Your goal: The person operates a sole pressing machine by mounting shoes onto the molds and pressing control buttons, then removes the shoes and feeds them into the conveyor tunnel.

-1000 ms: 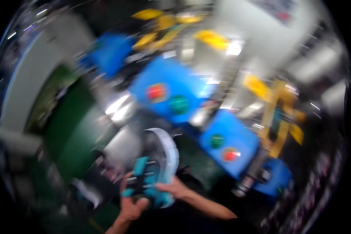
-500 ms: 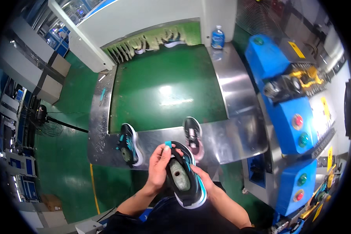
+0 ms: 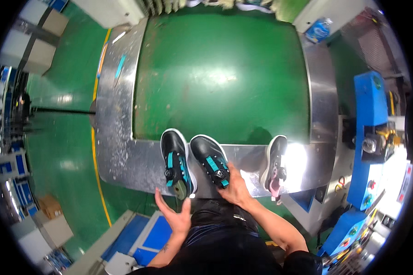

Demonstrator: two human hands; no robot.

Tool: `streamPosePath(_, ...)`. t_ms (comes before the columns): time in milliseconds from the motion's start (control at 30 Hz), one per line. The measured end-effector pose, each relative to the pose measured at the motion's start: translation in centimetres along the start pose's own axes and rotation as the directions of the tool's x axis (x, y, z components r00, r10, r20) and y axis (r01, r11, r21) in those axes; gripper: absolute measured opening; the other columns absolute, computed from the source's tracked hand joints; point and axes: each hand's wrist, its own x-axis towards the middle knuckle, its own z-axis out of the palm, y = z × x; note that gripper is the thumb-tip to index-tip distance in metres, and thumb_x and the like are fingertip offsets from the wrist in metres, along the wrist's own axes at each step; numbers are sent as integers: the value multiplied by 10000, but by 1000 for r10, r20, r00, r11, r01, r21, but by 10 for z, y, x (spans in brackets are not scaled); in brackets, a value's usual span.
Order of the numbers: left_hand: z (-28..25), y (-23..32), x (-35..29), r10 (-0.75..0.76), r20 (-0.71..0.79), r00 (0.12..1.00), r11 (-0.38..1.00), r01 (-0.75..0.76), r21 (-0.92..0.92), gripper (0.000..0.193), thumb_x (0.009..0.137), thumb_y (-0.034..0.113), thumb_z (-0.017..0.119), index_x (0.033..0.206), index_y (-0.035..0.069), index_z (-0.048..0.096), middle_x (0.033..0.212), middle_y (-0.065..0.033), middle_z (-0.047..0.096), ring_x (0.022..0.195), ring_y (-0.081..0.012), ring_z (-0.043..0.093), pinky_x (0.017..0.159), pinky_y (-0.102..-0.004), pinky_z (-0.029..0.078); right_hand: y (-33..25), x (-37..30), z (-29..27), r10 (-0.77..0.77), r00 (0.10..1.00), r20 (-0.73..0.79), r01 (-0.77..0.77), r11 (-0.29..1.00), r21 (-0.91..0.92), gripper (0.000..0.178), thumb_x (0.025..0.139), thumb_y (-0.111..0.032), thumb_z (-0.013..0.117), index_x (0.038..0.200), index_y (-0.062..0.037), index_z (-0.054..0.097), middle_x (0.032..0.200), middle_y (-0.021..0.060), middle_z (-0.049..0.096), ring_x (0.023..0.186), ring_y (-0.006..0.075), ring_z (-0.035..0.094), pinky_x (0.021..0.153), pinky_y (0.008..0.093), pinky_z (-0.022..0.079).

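Two black sneakers with turquoise straps and white soles stand side by side on the metal front ledge, toes pointing away from me. My right hand [image 3: 237,188] grips the heel end of the right-hand turquoise-strapped sneaker [image 3: 205,147], its fingers partly hidden by the shoe. Just behind the heel of the other turquoise-strapped sneaker [image 3: 173,145], my left hand [image 3: 175,217] is open with thumb and fingers apart, holding nothing. A greyish-green last shows in that shoe's opening. Farther right on the ledge is a black sneaker with pink parts [image 3: 276,153].
A green conveyor belt [image 3: 220,101] runs away from me inside a metal frame [image 3: 119,158]. Fringed curtains [image 3: 163,5] hang at its far end, with shoes partly visible there. A blue-labelled bottle [image 3: 319,30] stands far right. Blue control boxes [image 3: 365,178] line the right side.
The sneaker I held in both hands now rests on the ledge beside its match. My left hand has let go and moved left; my right hand remains on it. The view has shifted.
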Motion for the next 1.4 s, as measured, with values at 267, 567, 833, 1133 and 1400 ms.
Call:
streamPosePath(267, 19, -61, 84, -242, 549, 800, 886, 414, -211, 642, 726, 104, 759, 1256, 20, 406, 1114, -66, 538, 992, -207, 550, 879, -344, 452, -32, -49, -20, 242, 968, -67, -99, 613, 784, 533, 779, -251, 718, 1208, -5, 519, 1101, 81, 584, 981, 185, 512, 933, 328, 397)
streamPosePath(567, 20, 133, 190, 44, 999, 5, 992, 120, -44, 262, 874, 140, 594, 1085, -15, 583, 969, -81, 619, 844, -195, 568, 784, -283, 465, -176, -204, -9, 352, 506, -787, 249, 814, 524, 560, 822, -332, 695, 1228, 4, 507, 1233, 165, 487, 1198, 262, 401, 1050, 352, 271)
streamPosePath(833, -92, 158, -22, -532, 459, -712, 845, -409, 345, 566, 787, 62, 643, 1283, 8, 375, 1184, -124, 513, 1031, -226, 529, 915, -357, 421, -359, -421, 213, 839, -357, -410, 469, 541, 698, 641, 760, -253, 773, 1292, -45, 484, 1148, 53, 566, 1025, 154, 522, 877, 304, 437)
streamPosePath(1133, -259, 103, -223, -483, -126, -867, 832, -409, -375, 773, 776, 110, 725, 1391, -4, 271, 1249, -110, 505, 1120, -189, 504, 929, -347, 431, -409, -365, 411, -171, -836, 522, 508, 120, 853, 706, 824, -78, 568, 1407, 96, 210, 1465, 254, 256, 1378, 311, 236, 1123, 350, 162)
streamPosePath(1400, -288, 36, -266, -129, -144, -981, 829, -27, -558, 716, 723, 26, 731, 1326, -48, 352, 1322, -204, 461, 1222, -251, 470, 1042, -330, 346, -394, -392, 394, -470, -857, 212, 115, 228, 967, 536, 860, -29, 532, 1352, 63, 340, 1319, 219, 453, 1185, 306, 487, 1037, 378, 354)
